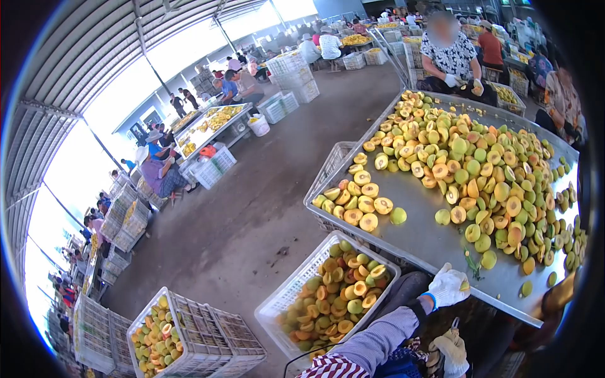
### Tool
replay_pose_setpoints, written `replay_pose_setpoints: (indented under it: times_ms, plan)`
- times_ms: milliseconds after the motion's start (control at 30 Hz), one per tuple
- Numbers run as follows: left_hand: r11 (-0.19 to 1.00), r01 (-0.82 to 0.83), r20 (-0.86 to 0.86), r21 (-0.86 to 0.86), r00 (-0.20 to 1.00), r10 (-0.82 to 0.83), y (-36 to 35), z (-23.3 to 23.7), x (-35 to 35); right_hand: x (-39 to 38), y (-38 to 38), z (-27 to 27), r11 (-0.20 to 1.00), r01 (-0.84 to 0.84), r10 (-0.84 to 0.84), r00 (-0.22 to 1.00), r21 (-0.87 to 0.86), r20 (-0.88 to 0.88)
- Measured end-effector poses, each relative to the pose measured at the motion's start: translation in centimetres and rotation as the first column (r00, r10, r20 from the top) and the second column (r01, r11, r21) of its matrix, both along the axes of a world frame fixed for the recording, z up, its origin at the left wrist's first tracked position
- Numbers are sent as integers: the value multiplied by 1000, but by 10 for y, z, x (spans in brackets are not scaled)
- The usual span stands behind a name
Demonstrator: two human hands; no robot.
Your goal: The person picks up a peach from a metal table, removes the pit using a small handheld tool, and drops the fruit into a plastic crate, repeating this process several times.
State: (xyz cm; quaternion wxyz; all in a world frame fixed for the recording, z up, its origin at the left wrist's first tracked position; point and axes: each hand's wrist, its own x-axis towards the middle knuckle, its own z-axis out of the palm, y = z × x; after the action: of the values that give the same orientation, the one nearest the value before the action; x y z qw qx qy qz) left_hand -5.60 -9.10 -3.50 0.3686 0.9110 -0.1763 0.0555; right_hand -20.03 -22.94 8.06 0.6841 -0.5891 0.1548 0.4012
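My left hand (446,286), in a white knit glove, is at the near edge of the metal table (409,220). Its fingers are closed on a yellow-green peach piece (465,286), mostly covered by the glove. Lower down, close to my body, my right hand (450,356) wears a soiled glove and is closed around a small tool with a metal loop (455,322); its handle is hidden. Many halved peaches (466,164) lie heaped on the table, some cut side up. A smaller group of halves (356,201) sits at the left corner.
A white crate of peach halves (328,296) stands on the floor left of my arm. Farther left is another filled crate (157,340) beside stacked crates (233,334). Across the table sits a gloved person (450,60). Other people work at tables (214,123) beyond the concrete floor (252,208).
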Motion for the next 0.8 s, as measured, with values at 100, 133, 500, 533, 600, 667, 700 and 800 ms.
replay_pose_setpoints:
  times_ms: [100, 133, 500, 533, 600, 667, 700, 800]
  plan:
    - [922, -152, -546, -356, 835, -73, 11, 65, -17, 1, -18, -60, 996, 37, -66, 921, 83, 384]
    - [783, -187, -561, -594, 794, -236, 9, 41, -15, -2, -18, -48, 996, 32, -57, 946, 82, 320]
    - [218, -484, -520, -847, 674, -524, 4, 98, -58, 17, -17, 14, 998, 42, -52, 980, 52, 191]
    - [269, -455, -528, -849, 702, -479, 0, 100, -60, 18, -17, 15, 999, 43, -47, 981, 28, 190]
    - [343, -431, -548, -835, 715, -434, -3, 99, -64, 16, -16, 5, 997, 53, -63, 975, 52, 213]
    - [376, -428, -561, -822, 724, -401, -8, 102, -68, 13, -19, 3, 999, 48, -50, 953, 13, 299]
    - [404, -426, -572, -809, 729, -377, -11, 106, -71, 13, -21, 2, 999, 43, -38, 939, -6, 342]
    - [435, -420, -575, -796, 749, -329, -20, 111, -77, 11, -21, -4, 995, 98, -66, 819, -25, 570]
